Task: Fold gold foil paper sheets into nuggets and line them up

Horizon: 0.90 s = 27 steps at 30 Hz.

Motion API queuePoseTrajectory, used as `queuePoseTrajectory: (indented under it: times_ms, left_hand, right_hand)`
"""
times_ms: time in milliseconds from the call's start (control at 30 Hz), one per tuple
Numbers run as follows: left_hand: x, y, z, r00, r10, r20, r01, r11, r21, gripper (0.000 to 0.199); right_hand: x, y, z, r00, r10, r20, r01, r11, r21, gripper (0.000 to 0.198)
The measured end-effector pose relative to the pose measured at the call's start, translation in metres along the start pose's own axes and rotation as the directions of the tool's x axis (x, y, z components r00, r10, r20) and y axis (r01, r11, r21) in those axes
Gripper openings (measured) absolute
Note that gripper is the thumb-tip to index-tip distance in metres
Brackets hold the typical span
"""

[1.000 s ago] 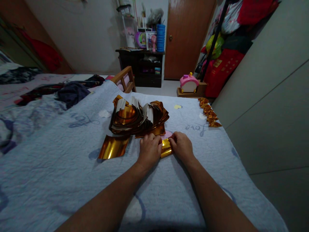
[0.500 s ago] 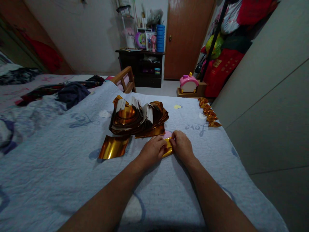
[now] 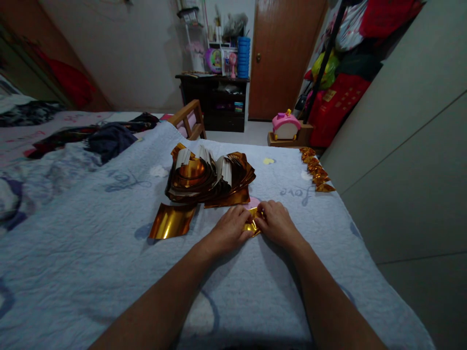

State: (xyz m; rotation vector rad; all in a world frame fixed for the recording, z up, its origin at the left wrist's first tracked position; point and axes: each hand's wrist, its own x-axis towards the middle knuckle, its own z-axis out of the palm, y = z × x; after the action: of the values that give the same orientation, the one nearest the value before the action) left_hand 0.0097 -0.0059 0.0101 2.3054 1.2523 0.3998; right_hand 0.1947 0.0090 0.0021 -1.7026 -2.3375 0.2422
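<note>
A partly folded sheet of gold foil paper (image 3: 252,226) lies on the bed between my two hands. My left hand (image 3: 232,224) grips its left side, fingers bent over the foil. On the opposite side, the fingers of my right hand (image 3: 276,219) pinch the right edge. Both hands cover parts of the sheet, so its full shape is hidden. Just beyond them rests a bent stack of gold foil paper (image 3: 193,177) with white backs showing. A single loose gold sheet (image 3: 172,221) lies left of my left hand.
Several folded gold pieces (image 3: 316,171) sit in a row by the bed's far right edge. Beneath everything spreads a pale blue quilt (image 3: 109,262). Dark clothes (image 3: 111,142) lie to the left. A pale cabinet (image 3: 412,160) stands close along the right side.
My right hand has shifted slightly, its fingers now further over the foil. The foil between my hands looks shorter and more creased. The stack and loose sheet stay where they were.
</note>
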Motion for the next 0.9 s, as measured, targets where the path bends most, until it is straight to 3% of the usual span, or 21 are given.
queuePoseTrajectory:
  times_ms: [267, 500, 700, 900]
  left_hand:
    - [-0.001, -0.005, 0.000, 0.999, 0.009, 0.045, -0.008, 1.000, -0.002, 0.020]
    - [-0.001, -0.008, 0.001, 0.999, -0.002, 0.044, 0.003, 1.000, -0.031, 0.024]
    - [-0.001, -0.007, -0.001, 0.999, -0.009, 0.054, 0.011, 0.999, -0.049, 0.023]
    - [-0.002, -0.006, -0.001, 0.999, -0.003, 0.050, 0.004, 0.999, -0.035, 0.024]
  right_hand:
    - [-0.010, -0.003, -0.005, 0.999, -0.028, -0.020, 0.028, 1.000, 0.002, 0.047]
    - [-0.010, 0.000, -0.006, 1.000, -0.001, -0.001, 0.001, 1.000, -0.001, 0.053]
    - [-0.008, 0.015, -0.005, 0.998, 0.055, 0.021, -0.055, 0.998, 0.019, 0.066]
    - [-0.007, 0.031, -0.006, 0.992, 0.115, 0.045, -0.117, 0.992, 0.053, 0.065]
